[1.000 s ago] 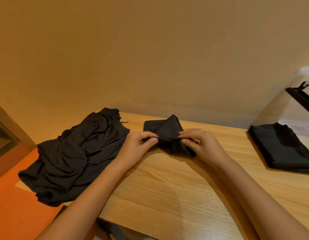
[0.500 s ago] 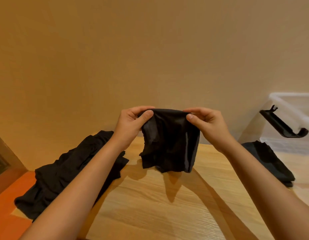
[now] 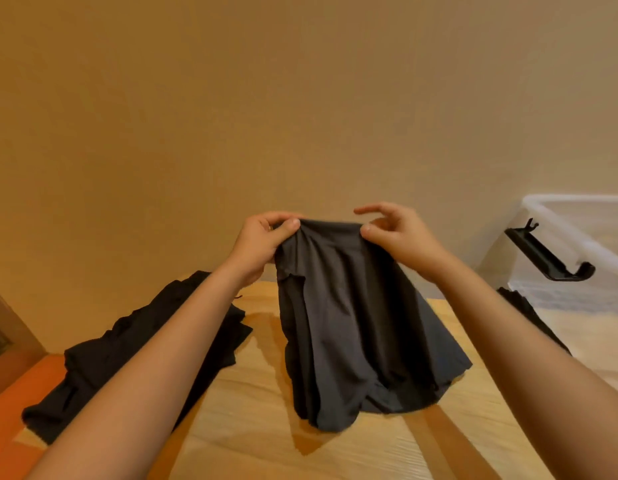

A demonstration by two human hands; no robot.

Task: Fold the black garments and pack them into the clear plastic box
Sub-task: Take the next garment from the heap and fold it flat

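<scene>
A dark grey-black garment [image 3: 352,327] hangs unfolded in the air above the wooden table [image 3: 335,452]. My left hand [image 3: 262,240] pinches its top edge at the left corner. At the right corner my right hand [image 3: 397,233] pinches the same edge with the thumb, while its index finger sticks out. A crumpled pile of black garments [image 3: 127,351] lies on the table at the left. A folded black garment [image 3: 529,313] shows partly behind my right forearm. The clear plastic box [image 3: 577,244] stands at the far right.
A black clip handle [image 3: 546,254] hangs on the box's near wall. A beige wall runs close behind the table. An orange surface [image 3: 20,393] lies lower at the left, beside the table's left edge.
Both hands lifted the small folded garment off the table and it has fallen open, hanging much longer now. The view has tilted upward.
</scene>
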